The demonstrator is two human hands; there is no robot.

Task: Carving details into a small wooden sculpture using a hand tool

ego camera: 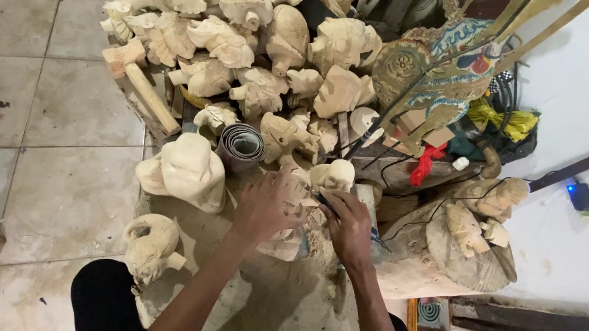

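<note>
Left hand (266, 209) grips a pale unfinished wooden carving (294, 224) steady on the counter (280, 315), while right hand (350, 226), just beside, pinches a slim dark carving tool (325, 201) angled leftward into it.

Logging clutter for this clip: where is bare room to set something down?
Bare dusty bench top lies below both hands, right of the small pale wooden carving. The grey tiled floor at left is open. Beyond the hands, the heap of unpainted carvings is crowded.

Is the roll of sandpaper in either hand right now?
No. The roll of sandpaper stands apart above the left hand, which presses a wood carving, while the right hand holds a thin tool.
</note>
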